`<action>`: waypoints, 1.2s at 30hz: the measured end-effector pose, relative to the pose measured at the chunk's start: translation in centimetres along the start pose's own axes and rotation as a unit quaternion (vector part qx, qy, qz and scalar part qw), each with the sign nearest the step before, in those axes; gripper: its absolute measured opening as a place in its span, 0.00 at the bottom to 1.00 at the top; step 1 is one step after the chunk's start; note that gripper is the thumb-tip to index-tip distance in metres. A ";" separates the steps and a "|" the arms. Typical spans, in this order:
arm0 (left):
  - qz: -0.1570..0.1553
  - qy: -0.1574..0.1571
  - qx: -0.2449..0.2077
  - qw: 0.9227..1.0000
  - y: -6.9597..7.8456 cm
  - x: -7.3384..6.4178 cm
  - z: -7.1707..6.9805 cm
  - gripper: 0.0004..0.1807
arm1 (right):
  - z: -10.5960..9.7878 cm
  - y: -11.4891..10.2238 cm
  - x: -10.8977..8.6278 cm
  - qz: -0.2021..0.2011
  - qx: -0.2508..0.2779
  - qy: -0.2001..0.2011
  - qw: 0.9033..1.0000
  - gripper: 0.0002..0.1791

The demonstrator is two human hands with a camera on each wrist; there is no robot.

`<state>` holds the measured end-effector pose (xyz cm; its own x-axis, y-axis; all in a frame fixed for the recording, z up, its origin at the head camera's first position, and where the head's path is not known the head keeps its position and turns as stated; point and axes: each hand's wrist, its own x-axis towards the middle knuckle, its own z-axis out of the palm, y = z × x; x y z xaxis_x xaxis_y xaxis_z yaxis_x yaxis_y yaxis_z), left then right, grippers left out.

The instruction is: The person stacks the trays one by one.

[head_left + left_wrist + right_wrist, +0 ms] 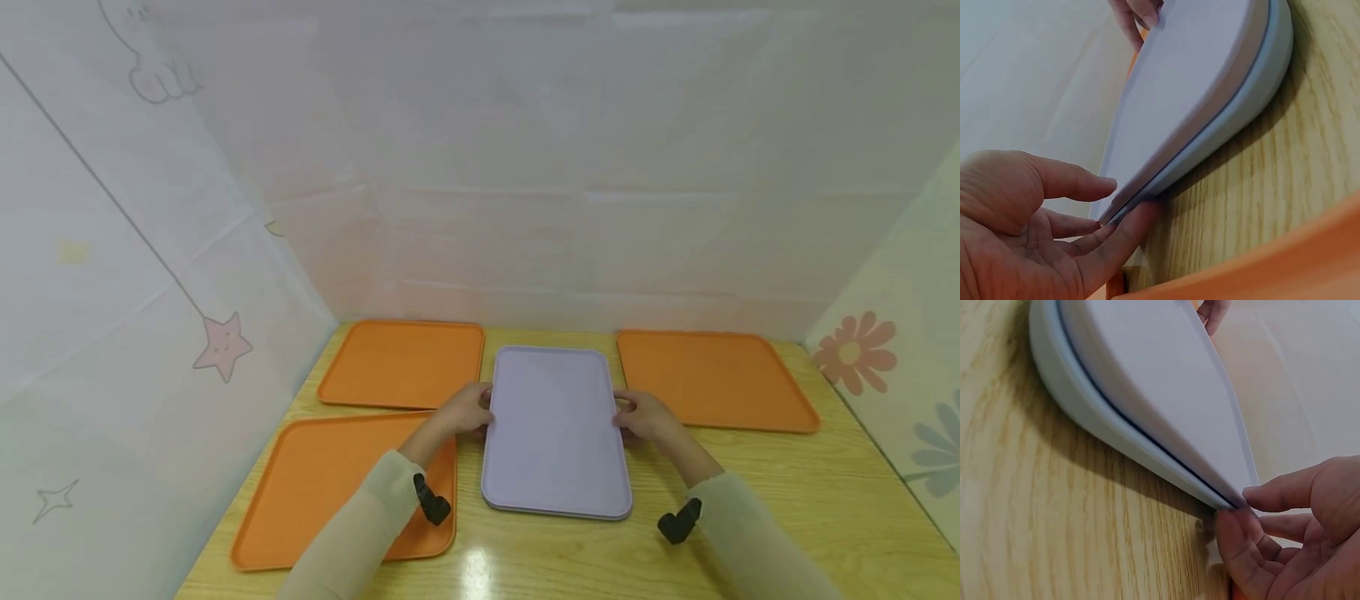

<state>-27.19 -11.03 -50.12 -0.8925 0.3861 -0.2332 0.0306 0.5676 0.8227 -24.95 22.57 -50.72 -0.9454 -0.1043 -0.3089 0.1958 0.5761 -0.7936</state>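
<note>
Two lavender trays lie one on top of the other, short side toward me, in the middle of the table. Both wrist views show a thin dark seam between the upper tray and the paler lower tray. My left hand grips the left long side, thumb at the upper rim and fingers at the lower tray's edge. On the opposite side my right hand holds the stack the same way, its thumb on the rim. The fingertips beneath are partly hidden.
Orange trays lie around the stack: one at the back left, one at the front left under my left forearm, and one at the back right. The wooden table meets printed cloth walls at the back and sides.
</note>
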 end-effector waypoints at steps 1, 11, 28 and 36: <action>-0.002 -0.004 -0.002 1.000 0.1 -0.1 0.1 0.32 | 0.0 0.0 0.0 0.000 -0.007 0.002 1.000 0.35; -0.043 -0.008 -0.015 0.999 0.2 -1.0 0.5 0.36 | -0.1 0.2 0.0 -0.009 -0.083 0.025 0.996 0.32; -0.069 -0.013 -0.120 0.990 -0.6 -1.3 1.0 0.39 | -1.1 0.7 -1.0 -0.024 -0.055 0.022 0.998 0.30; -0.062 -0.003 -0.126 0.990 -0.8 -1.6 1.1 0.39 | -4.5 2.0 -2.0 -0.082 0.027 -0.019 0.996 0.32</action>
<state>-25.24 -11.30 -50.99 -0.8792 0.3299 -0.3438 -0.1936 0.4119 0.8904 -23.84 27.60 -49.29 -0.9552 -0.2253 -0.1918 0.0539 0.5048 -0.8616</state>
